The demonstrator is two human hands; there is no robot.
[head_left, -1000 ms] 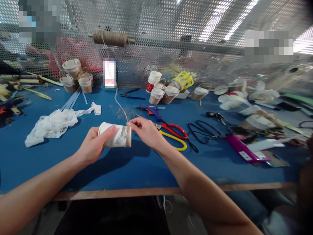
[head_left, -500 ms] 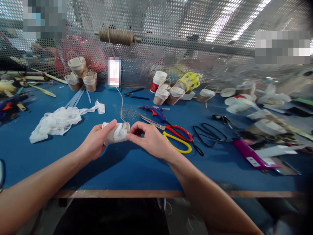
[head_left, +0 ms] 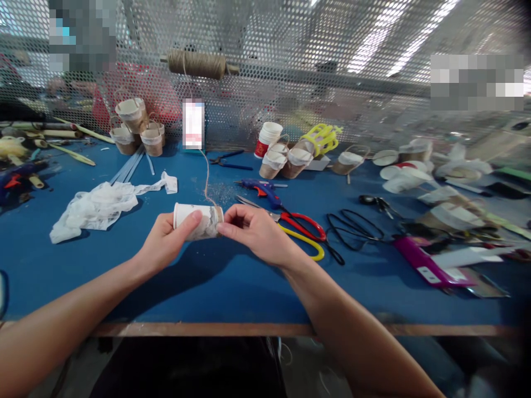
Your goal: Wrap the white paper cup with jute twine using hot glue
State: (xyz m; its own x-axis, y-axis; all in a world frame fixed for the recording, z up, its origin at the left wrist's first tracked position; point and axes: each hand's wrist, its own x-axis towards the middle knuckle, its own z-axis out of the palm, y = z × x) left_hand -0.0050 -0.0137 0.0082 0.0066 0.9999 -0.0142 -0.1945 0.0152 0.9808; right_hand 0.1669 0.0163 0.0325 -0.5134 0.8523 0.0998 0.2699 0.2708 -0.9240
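Note:
My left hand (head_left: 168, 243) is wrapped round a white paper cup (head_left: 199, 218) held on its side above the blue table (head_left: 215, 282), rim to the left. My right hand (head_left: 255, 229) pinches at the cup's base end, where brown twine (head_left: 205, 177) is wound. The twine runs up from the cup to a spool (head_left: 198, 62) hung on the perforated metal screen. Both hands are closed.
Red-and-yellow scissors (head_left: 301, 232) and a blue glue gun (head_left: 261, 188) lie just right of my hands. White netting (head_left: 99, 204) lies left. Twine-wrapped cups (head_left: 135, 130) stand at the back, with others (head_left: 286, 157) mid-table. Black scissors (head_left: 354, 226), a purple tool (head_left: 418, 260) and clutter fill the right.
The cup has turned in my hands and sits a little higher and further from me; my right hand has shifted along the base end with the twine.

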